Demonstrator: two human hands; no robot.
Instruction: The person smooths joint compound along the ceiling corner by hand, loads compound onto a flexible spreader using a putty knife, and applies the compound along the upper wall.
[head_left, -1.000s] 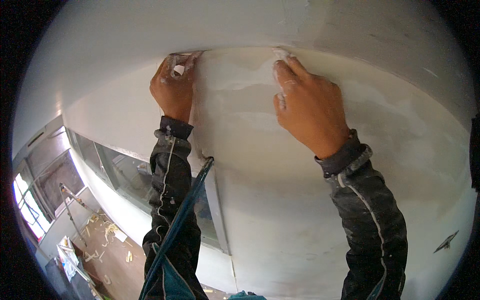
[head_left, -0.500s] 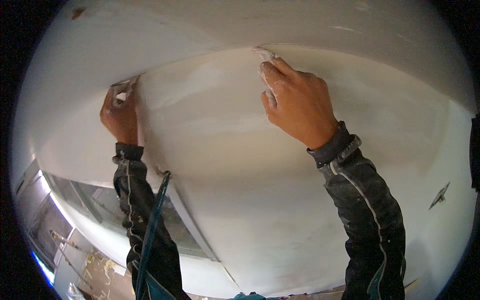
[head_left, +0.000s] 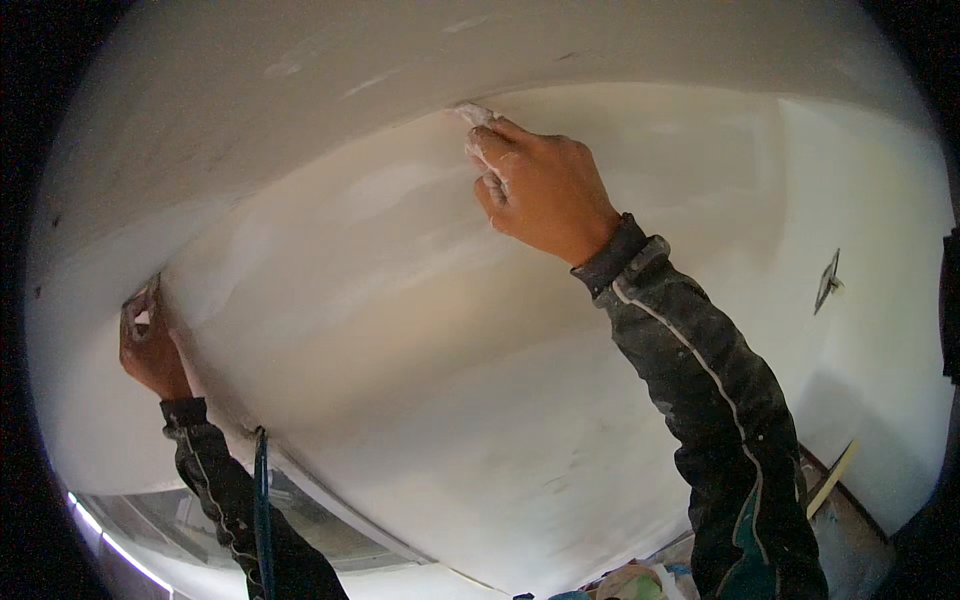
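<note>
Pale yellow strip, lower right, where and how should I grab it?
I'd pinch the pale yellow strip near its upper end, across the long edges, bringing the right hand from above. It looks narrow and tilted, with that end showing against the white wall; its lower end appears close to the right sleeve.

The right hand, whitened along its fingers, is raised with its back showing and its fingertips pointing up-left; the right forearm slopes below and right of it. Well left of and lower than the right hand, the left hand curls around a gap, the left forearm slanting beneath
</note>
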